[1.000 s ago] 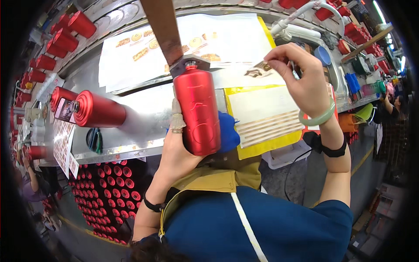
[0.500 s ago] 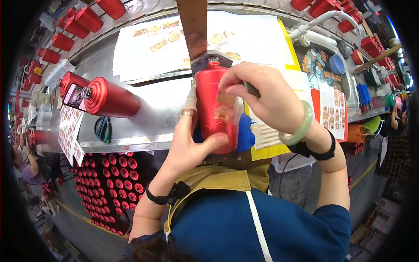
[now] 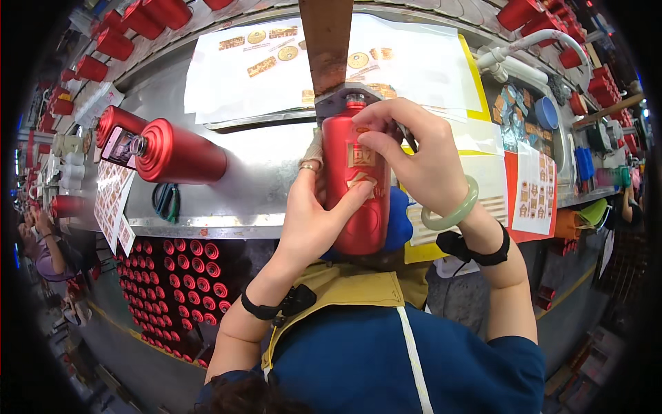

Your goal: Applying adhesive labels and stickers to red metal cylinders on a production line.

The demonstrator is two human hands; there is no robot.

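Observation:
A red bottle (image 3: 358, 214) lies lengthwise in a metal holder (image 3: 345, 96) at the middle of the workbench, its neck pointing away from me. My left hand (image 3: 314, 221) grips the bottle's left side, thumb pressed on its front. My right hand (image 3: 420, 155) rests on the bottle's upper right, fingers pressing gold stickers (image 3: 360, 157) onto its face. A pale green bangle (image 3: 458, 210) circles my right wrist. A blue cushion (image 3: 398, 224) shows under the bottle.
Another red bottle (image 3: 179, 152) lies on the metal bench (image 3: 262, 179) to the left. Sticker sheets (image 3: 262, 55) cover the back; a further sticker sheet (image 3: 534, 186) lies right. Crates of red bottle tops (image 3: 172, 290) stand below. Another person (image 3: 48, 255) works at far left.
My right hand came down from the sticker sheet at the back right onto the bottle, and gold stickers now show on its face. My left hand kept hold of the bottle.

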